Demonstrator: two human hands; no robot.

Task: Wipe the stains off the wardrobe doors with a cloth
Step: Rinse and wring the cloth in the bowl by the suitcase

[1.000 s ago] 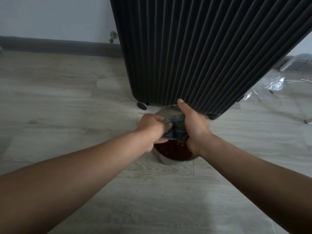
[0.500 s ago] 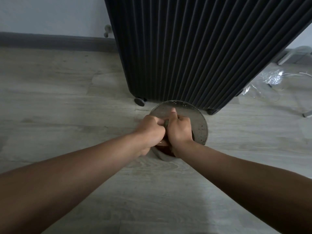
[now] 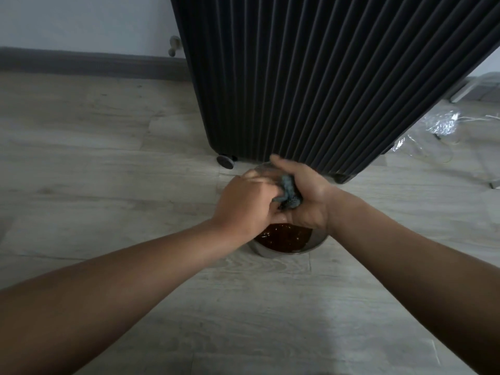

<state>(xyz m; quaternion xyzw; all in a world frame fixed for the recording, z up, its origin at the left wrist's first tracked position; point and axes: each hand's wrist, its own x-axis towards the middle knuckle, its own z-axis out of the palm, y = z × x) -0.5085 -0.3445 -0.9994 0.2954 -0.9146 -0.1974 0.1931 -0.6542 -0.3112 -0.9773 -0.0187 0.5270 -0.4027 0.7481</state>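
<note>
A small grey-blue cloth (image 3: 289, 192) is bunched between my two hands, just above a metal bowl (image 3: 284, 251) of dark brown water (image 3: 284, 237) on the floor. My left hand (image 3: 244, 205) grips the cloth's left end with curled fingers. My right hand (image 3: 305, 197) is wrapped round the rest of the cloth, palm turned toward me, thumb pointing up. No wardrobe door shows in the head view.
A tall black ribbed suitcase (image 3: 311, 77) on small wheels (image 3: 225, 161) stands right behind the bowl. Crumpled clear plastic (image 3: 438, 128) and thin cords lie on the grey wood-look floor (image 3: 108, 163) at the right. A grey skirting board (image 3: 89, 64) runs along the white wall.
Half a second ago both fists were pressed together over the bowl with the cloth hidden. Now my right hand has turned palm toward me, and the cloth shows between the hands again.
</note>
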